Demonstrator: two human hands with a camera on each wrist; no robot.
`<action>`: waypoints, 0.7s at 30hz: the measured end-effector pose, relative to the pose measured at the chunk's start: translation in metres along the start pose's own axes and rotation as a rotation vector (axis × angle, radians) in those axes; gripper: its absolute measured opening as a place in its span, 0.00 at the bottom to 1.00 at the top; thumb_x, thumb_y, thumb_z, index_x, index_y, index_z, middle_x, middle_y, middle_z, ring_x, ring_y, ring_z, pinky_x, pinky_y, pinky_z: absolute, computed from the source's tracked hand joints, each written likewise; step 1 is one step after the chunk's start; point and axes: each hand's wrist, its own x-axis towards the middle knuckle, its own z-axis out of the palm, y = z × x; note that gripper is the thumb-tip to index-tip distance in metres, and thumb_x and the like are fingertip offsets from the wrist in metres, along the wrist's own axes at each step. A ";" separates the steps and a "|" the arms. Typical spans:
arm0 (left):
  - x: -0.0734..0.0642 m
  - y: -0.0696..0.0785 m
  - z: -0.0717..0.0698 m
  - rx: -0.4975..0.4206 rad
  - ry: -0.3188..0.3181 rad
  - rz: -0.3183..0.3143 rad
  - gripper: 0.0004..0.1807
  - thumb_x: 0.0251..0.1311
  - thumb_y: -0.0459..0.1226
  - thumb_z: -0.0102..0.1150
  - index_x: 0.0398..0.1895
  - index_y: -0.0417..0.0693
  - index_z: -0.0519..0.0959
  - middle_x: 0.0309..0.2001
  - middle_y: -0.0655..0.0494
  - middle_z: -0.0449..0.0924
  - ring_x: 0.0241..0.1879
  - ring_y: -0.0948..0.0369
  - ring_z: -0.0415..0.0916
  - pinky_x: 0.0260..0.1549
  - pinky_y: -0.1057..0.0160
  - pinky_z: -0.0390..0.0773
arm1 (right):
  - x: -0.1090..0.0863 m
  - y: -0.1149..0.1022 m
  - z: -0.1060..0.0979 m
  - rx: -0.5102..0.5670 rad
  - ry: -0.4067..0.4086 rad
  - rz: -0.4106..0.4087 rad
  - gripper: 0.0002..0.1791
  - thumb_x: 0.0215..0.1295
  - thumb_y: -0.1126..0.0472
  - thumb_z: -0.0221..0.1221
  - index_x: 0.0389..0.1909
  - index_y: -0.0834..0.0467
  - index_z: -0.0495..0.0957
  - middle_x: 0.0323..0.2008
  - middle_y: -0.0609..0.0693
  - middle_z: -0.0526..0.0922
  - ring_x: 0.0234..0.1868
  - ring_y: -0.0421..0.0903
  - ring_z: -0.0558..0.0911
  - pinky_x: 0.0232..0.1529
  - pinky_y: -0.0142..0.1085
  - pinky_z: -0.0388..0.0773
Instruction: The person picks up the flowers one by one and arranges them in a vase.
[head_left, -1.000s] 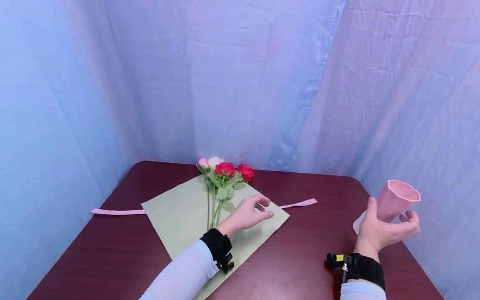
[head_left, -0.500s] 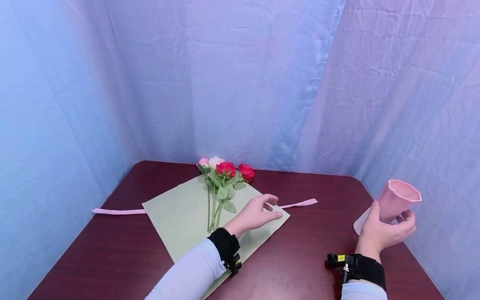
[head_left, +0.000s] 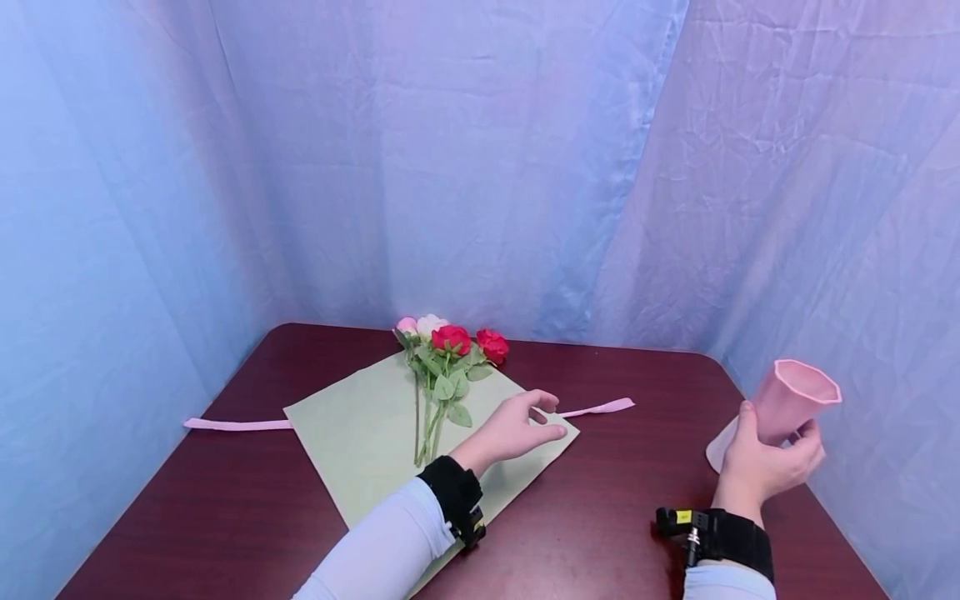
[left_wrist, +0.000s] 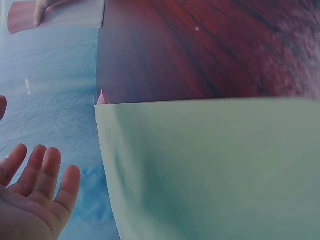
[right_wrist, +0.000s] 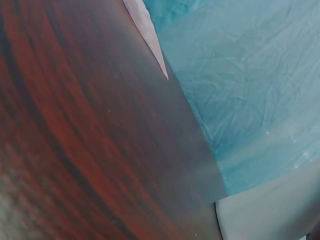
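My right hand [head_left: 772, 467] has its thumb and fingers curled round a vase [head_left: 797, 402], pink above and white at the base, standing at the table's right side. The vase's pale lower body [right_wrist: 272, 207] fills a corner of the right wrist view. Above the right part of a pale green sheet of wrapping paper [head_left: 360, 442], my left hand [head_left: 516, 429] hovers with loosely bent fingers and holds nothing. Its spread fingers [left_wrist: 48, 172] show in the left wrist view. Several flowers lie across the paper, among them a red rose [head_left: 452, 339]; their stems [head_left: 417, 417] point towards me.
A pink ribbon [head_left: 240, 425] runs under the paper, and its other end [head_left: 607, 406] sticks out on the right. Everything lies on a dark red wooden table [head_left: 600, 517]. Blue-violet curtains [head_left: 480, 167] hang behind the table and on both sides.
The fingers of my right hand have closed in round the vase, which stays in place. My left hand has shifted a little to the right over the paper, then stayed nearly still.
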 end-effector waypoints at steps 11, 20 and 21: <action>0.001 0.007 -0.002 -0.026 0.000 -0.012 0.23 0.62 0.42 0.70 0.58 0.47 0.79 0.51 0.60 0.80 0.51 0.55 0.79 0.44 0.63 0.79 | 0.007 0.001 0.002 -0.005 0.015 0.019 0.33 0.46 0.51 0.79 0.56 0.47 0.79 0.48 0.36 0.71 0.49 0.31 0.68 0.59 0.35 0.64; 0.002 0.007 -0.005 -0.024 0.009 0.003 0.22 0.62 0.42 0.70 0.58 0.47 0.79 0.49 0.61 0.80 0.50 0.57 0.80 0.42 0.64 0.79 | 0.000 -0.011 0.001 0.001 -0.002 0.053 0.34 0.48 0.51 0.79 0.57 0.47 0.78 0.49 0.36 0.71 0.51 0.32 0.68 0.59 0.33 0.62; 0.002 0.007 -0.006 -0.021 0.011 0.005 0.22 0.62 0.42 0.70 0.58 0.47 0.79 0.48 0.61 0.80 0.49 0.57 0.80 0.42 0.64 0.79 | -0.001 -0.012 0.001 0.001 -0.008 0.056 0.34 0.48 0.50 0.79 0.58 0.46 0.78 0.49 0.37 0.71 0.51 0.32 0.68 0.59 0.33 0.62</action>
